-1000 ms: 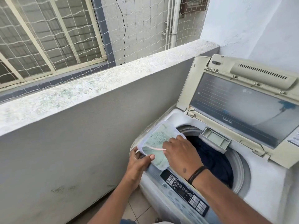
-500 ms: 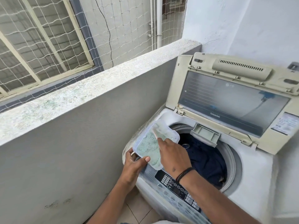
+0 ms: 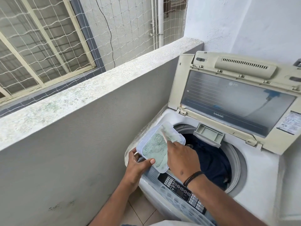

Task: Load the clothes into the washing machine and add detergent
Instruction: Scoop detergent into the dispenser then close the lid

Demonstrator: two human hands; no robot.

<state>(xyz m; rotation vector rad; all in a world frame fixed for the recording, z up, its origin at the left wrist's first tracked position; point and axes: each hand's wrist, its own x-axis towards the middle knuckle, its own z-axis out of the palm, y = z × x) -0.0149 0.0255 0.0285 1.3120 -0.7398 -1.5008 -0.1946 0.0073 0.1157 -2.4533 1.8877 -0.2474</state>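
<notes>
Left grip (image 3: 138, 165) clasps the tilted tub (image 3: 160, 147) of powder (image 3: 154, 147) by its near corner. Right grip (image 3: 180, 159) reaches into it, fingers hidden, so its hold is unclear. Just right, dark clothes (image 3: 210, 159) lie in the open washer (image 3: 260, 173).

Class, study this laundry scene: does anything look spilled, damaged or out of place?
Nothing looks spilled. The detergent tub is tilted in the left hand, yet its powder stays inside. One oddity: the washing machine lid looks cracked at its near hinge corner.

Bright, soft daylight; sharp focus; wide-angle bending at edges.
</notes>
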